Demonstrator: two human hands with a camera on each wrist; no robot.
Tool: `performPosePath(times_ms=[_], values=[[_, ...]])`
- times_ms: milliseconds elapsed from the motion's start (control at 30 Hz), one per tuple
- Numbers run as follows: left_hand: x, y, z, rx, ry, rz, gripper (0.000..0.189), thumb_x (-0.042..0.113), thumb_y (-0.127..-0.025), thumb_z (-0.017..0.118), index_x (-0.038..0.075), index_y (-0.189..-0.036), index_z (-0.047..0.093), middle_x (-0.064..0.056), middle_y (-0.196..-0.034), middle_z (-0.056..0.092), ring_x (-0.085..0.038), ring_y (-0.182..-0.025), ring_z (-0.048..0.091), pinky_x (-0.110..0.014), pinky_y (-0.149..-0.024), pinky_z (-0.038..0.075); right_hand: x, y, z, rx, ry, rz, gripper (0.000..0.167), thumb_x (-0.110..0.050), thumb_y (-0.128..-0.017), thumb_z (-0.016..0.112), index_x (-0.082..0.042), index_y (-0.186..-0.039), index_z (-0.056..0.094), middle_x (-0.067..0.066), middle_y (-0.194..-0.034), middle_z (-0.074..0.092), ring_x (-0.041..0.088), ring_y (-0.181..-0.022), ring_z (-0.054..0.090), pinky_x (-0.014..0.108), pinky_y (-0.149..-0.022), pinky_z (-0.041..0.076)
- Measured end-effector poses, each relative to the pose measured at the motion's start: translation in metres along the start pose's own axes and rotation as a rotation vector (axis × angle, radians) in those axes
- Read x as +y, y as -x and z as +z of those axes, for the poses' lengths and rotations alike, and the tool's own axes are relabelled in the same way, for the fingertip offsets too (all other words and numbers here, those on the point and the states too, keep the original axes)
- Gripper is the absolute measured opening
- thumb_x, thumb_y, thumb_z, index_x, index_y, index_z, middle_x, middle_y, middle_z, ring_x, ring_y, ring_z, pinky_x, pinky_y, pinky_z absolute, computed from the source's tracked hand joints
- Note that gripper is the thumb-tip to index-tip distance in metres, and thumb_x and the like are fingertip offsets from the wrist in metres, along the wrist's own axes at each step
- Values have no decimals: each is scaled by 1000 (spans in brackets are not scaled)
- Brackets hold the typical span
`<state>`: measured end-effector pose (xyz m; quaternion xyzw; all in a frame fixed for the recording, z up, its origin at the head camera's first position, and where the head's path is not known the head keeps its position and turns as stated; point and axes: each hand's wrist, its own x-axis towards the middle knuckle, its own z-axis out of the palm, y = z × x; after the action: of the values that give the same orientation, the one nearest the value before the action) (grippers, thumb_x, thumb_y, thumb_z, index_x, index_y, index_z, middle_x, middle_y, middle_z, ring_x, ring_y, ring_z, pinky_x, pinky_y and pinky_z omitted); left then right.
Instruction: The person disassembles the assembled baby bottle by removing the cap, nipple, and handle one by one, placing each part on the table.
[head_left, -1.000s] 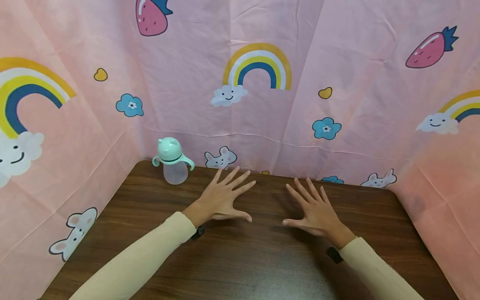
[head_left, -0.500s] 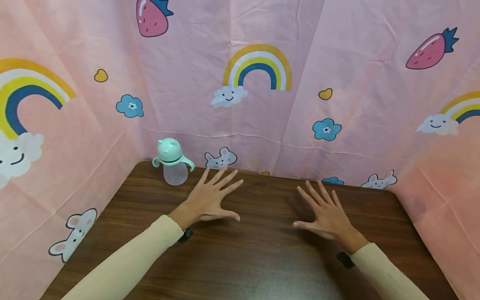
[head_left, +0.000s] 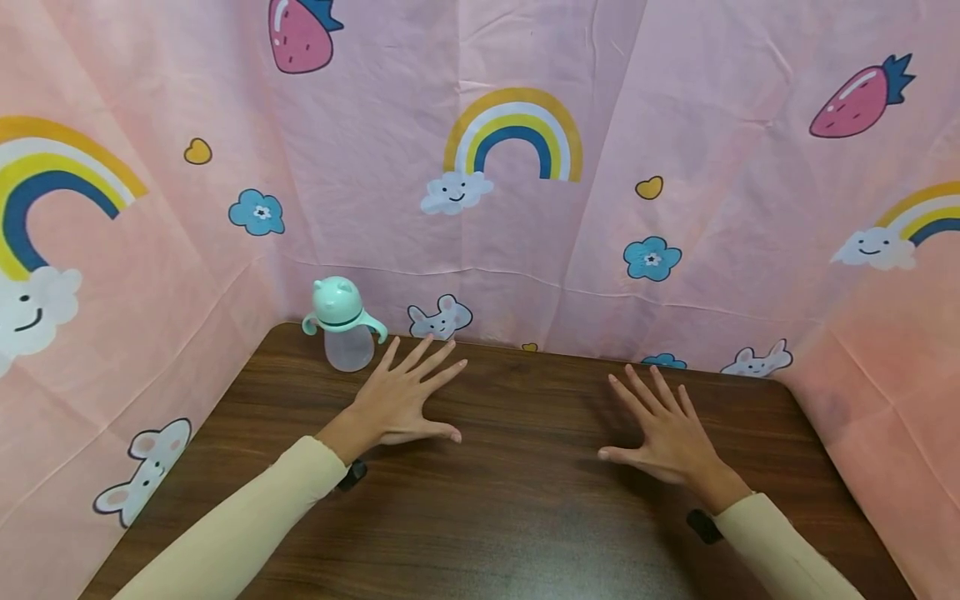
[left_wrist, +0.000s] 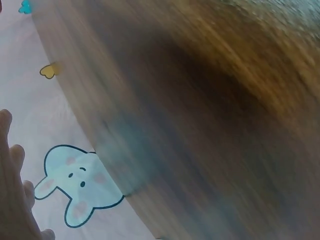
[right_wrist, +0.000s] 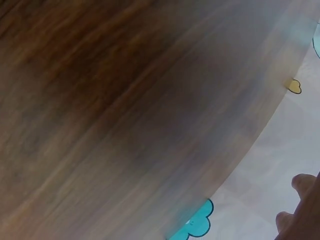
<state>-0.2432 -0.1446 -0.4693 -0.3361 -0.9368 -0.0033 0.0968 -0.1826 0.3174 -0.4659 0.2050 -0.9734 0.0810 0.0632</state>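
Note:
My left hand (head_left: pixel 396 402) is spread over the left half of the table, palm down, fingers straight and apart, holding nothing. Just beyond its fingertips, to the left, a sippy cup (head_left: pixel 348 348) with a mint-green bear-shaped lid and two side handles stands upright near the back left corner. On the right half, my right hand (head_left: pixel 666 439) is likewise spread with straight fingers and nothing in it. In the left wrist view, fingers (left_wrist: pixel 17 157) show at the left edge; in the right wrist view, fingertips (right_wrist: pixel 302 185) show at the lower right. Neither wrist view includes the cup.
A dark brown wooden table (head_left: pixel 517 517) lies under both hands. Pink cloth (head_left: pixel 525 233) printed with rainbows, strawberries and rabbits hangs along its back, left and right sides. A small black device (head_left: pixel 703 527) sits at the right wrist, and a similar one (head_left: pixel 352 475) at the left.
Both hands have moved apart: the left hand has shifted left, closer to the sippy cup, and the right hand has shifted right. The cup stays where it was.

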Motion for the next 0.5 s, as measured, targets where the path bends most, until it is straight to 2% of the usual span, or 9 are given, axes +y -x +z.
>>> performPosePath(times_ms=[133, 267, 400, 500], values=[[-2, 3, -3, 3, -4, -10, 120, 105, -83, 38, 31, -177, 27, -1, -184, 16, -34, -169, 12, -74, -128, 6, 2, 1, 1, 3, -11, 5, 114, -77, -89, 74, -30, -178, 21, 9, -184, 17, 46, -167, 6, 83, -121, 14], [-1, 3, -6, 0, 9, -24, 120, 104, -83, 44, 32, -178, 23, 0, -185, 11, -33, -169, 10, -73, -128, 4, 2, 0, 2, 8, -72, 19, 115, -74, -88, 77, -26, -178, 24, 10, -183, 17, 46, -167, 4, 84, -120, 14], [1, 3, -7, -1, 73, -39, 120, 101, -84, 48, 33, -178, 19, 2, -185, 7, -32, -169, 5, -74, -128, 4, -2, -2, 2, 30, -150, 28, 120, -71, -85, 83, -25, -178, 23, 11, -183, 20, 49, -167, 5, 86, -118, 15], [3, 3, -7, 3, 157, -61, 117, 97, -87, 53, 33, -179, 16, 4, -185, 5, -31, -170, 3, -75, -127, 6, -4, -7, 2, 41, -203, 34, 124, -68, -82, 87, -28, -178, 20, 11, -183, 20, 49, -167, 4, 88, -117, 14]])
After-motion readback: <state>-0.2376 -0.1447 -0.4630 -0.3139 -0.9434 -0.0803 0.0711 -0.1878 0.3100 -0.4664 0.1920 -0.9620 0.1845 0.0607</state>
